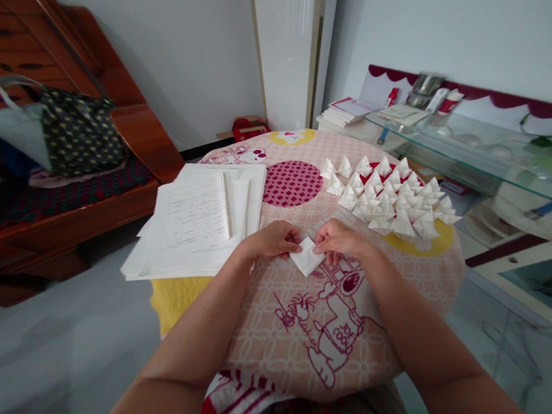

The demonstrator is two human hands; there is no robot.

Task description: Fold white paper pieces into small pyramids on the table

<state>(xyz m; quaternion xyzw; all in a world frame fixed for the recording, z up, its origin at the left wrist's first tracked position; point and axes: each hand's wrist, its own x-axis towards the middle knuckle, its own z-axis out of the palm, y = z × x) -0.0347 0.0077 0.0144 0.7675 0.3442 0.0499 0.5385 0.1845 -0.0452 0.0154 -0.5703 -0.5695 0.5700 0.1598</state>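
Between my hands is a small folded square of white paper (307, 258), turned so one corner points toward me. My left hand (276, 239) pinches its left corner between thumb and fingers. On the opposite corner, my right hand (339, 239) grips with the thumb on top and the fingers curled. The paper is just above or on the patterned pink tablecloth (274, 320); I cannot tell which. Several folded white paper boats (388, 193) stand in rows to the right, beyond my right hand. A stack of white paper sheets (187, 219), the top one with writing, lies to the left.
A glass-topped cabinet (480, 148) with cups and tins runs along the right wall. At the left stands a wooden bench (138, 134) with a dark patterned bag (79, 129) on it. A tall white appliance (288, 48) stands behind the round table.
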